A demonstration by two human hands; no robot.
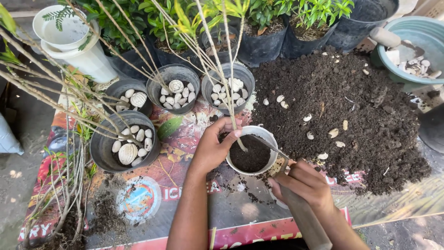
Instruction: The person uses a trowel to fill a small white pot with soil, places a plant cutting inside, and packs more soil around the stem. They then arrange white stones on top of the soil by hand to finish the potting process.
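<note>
Four dark plastic pots topped with white shells [173,88]; one white pot of soil [252,150]; one soil heap [344,113]; one teal basin [414,48]; two stacked white pots [76,44]; two hands: left hand [213,147], right hand [306,184].

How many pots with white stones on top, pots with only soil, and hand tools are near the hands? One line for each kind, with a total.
Dark pots topped with white stones: 4
White pot with bare soil, steadied by the left hand: 1
Trowel gripped by the right hand: 1
Total: 6
</note>
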